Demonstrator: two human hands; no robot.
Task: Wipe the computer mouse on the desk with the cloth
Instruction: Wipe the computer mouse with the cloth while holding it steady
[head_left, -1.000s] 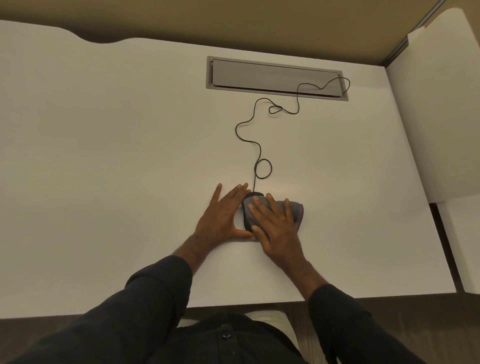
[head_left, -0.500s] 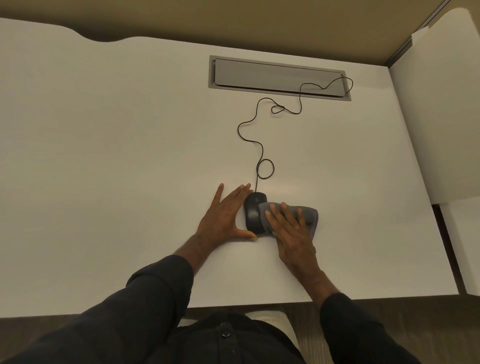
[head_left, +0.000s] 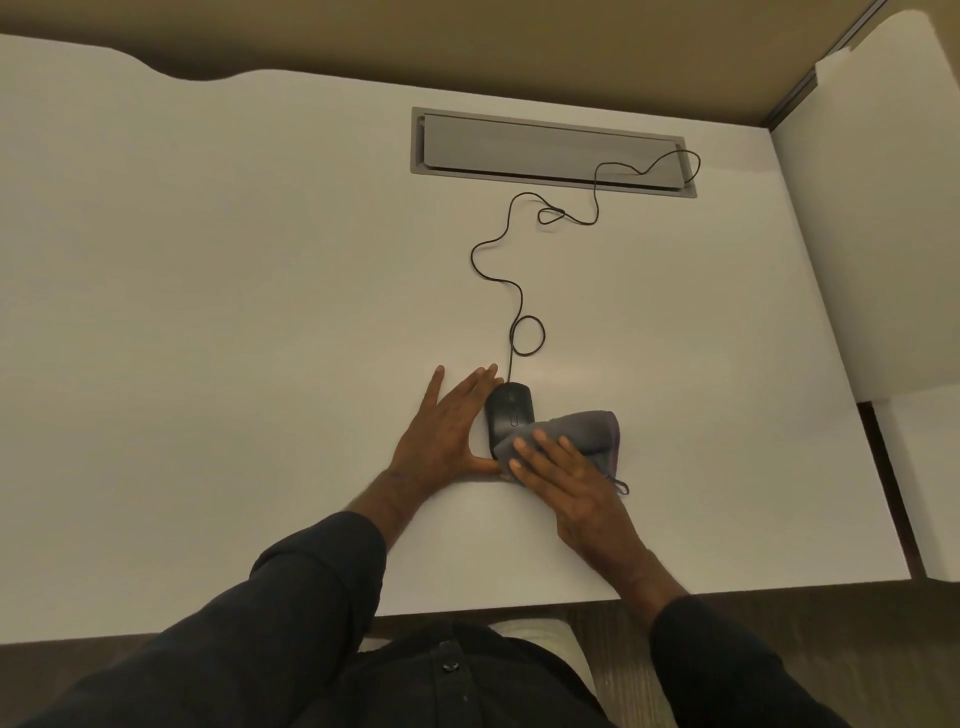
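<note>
Two hands at work, both flat. Right hand (head_left: 566, 483) spread with fingers straight, pressing the grey cloth (head_left: 571, 431) down against the near right flank of the computer mouse (head_left: 510, 415) (no curl, no pinch to be seen). Left hand (head_left: 447, 431) open too, fingers straight along the mouse's left side, thumb tucked at its near end, bracing it. Mouse black, just beyond and left of the right hand, long axis running away from the body, most of its top bare. Probably mid-wipe, the next stroke needing to go forward and left along that axis. Cable (head_left: 514, 291) looping off over the white tabletop (head_left: 208, 312) to a grey hatch (head_left: 550, 150).
</note>
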